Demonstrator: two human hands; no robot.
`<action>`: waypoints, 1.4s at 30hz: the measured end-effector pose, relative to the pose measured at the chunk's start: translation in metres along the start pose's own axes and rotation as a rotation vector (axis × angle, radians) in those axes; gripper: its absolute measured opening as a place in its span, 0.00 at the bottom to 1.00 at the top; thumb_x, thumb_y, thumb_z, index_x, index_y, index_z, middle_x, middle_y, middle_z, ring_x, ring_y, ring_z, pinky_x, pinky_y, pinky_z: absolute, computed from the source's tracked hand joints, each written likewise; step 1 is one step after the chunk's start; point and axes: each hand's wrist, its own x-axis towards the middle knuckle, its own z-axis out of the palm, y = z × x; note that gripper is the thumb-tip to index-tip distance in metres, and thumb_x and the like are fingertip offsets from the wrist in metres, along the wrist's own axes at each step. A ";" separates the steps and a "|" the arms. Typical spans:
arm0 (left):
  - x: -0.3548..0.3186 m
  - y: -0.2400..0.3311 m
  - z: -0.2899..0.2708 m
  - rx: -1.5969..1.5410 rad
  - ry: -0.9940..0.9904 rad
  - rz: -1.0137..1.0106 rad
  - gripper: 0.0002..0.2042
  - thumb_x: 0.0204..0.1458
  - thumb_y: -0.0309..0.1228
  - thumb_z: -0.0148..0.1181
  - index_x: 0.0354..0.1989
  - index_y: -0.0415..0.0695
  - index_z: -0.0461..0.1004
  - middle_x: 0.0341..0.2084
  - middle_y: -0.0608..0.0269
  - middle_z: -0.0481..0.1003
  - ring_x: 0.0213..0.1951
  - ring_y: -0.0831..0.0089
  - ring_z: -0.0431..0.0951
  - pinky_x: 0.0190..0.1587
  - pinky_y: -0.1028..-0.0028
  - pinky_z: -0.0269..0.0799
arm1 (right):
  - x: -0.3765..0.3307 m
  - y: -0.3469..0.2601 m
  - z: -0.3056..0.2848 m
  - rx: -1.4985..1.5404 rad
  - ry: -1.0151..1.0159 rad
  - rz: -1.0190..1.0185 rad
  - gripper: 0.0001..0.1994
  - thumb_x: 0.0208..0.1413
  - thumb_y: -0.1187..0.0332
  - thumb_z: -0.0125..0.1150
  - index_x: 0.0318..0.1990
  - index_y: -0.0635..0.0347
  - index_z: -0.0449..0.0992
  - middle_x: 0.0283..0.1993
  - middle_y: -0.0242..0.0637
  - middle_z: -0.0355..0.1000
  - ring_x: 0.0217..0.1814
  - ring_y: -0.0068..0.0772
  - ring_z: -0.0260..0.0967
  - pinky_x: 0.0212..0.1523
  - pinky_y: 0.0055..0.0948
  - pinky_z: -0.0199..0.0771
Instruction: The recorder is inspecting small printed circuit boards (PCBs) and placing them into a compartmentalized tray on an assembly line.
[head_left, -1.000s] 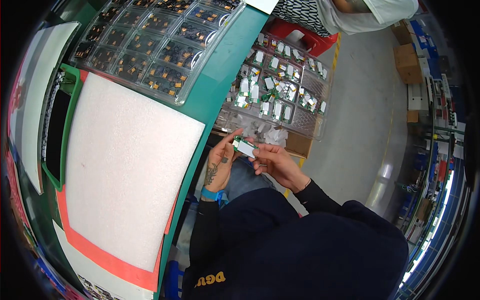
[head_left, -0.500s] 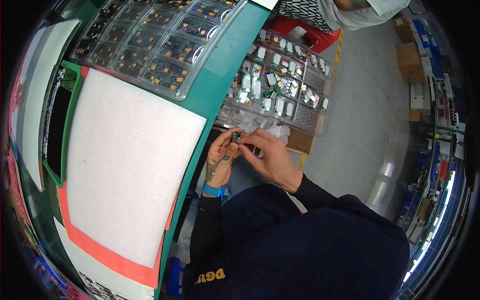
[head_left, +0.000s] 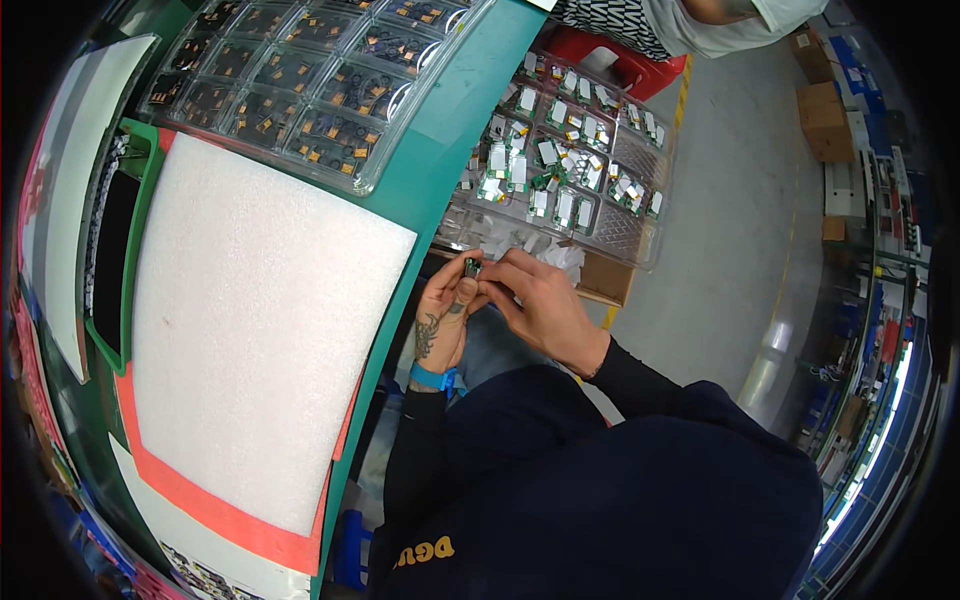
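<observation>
Between the thumb and fingers of my left hand [head_left: 443, 315] is a small green circuit board [head_left: 472, 268], held upright just past the bench edge. My right hand [head_left: 548, 312] pinches at the board's right side, its thumb and index finger pressed together. Whether those fingertips grip a separate small part is hidden. Beyond my hands lies a clear compartment tray [head_left: 636, 158] of green boards with silver-white rectangular packs. Crumpled clear plastic [head_left: 545, 255] sits at the tray's near side, close to my right hand.
A white foam sheet [head_left: 265, 330] covers a red-orange mat [head_left: 220, 515] on the green bench [head_left: 440, 130]. Another clear tray [head_left: 365, 185] holds small dark parts at the far left, near a green bin [head_left: 150, 180]. A person's sleeve [head_left: 690, 35] shows behind a red stool [head_left: 650, 75].
Both hands stay together at the board with almost the same grip. The whole view has shifted slightly.
</observation>
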 end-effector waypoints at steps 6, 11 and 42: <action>0.000 -0.001 0.003 0.013 0.018 0.008 0.26 0.62 0.34 0.67 0.66 0.38 0.70 0.52 0.57 0.77 0.47 0.77 0.79 0.51 0.80 0.77 | 0.007 0.003 -0.002 0.055 -0.014 0.081 0.06 0.58 0.76 0.66 0.43 0.63 0.82 0.36 0.36 0.73 0.27 0.32 0.66 0.29 0.29 0.66; 0.002 -0.002 -0.001 0.011 0.020 0.015 0.25 0.63 0.36 0.65 0.65 0.38 0.70 0.52 0.60 0.76 0.45 0.82 0.77 0.47 0.84 0.78 | 0.009 0.006 -0.007 0.208 -0.058 0.089 0.07 0.58 0.74 0.68 0.43 0.62 0.83 0.33 0.35 0.73 0.28 0.30 0.66 0.29 0.27 0.65; 0.001 -0.001 0.005 0.348 -0.132 0.045 0.23 0.57 0.18 0.63 0.60 0.42 0.68 0.57 0.55 0.77 0.49 0.77 0.77 0.53 0.78 0.71 | -0.017 0.055 -0.016 1.223 0.055 0.910 0.12 0.64 0.66 0.66 0.47 0.65 0.84 0.32 0.37 0.80 0.26 0.24 0.76 0.29 0.20 0.79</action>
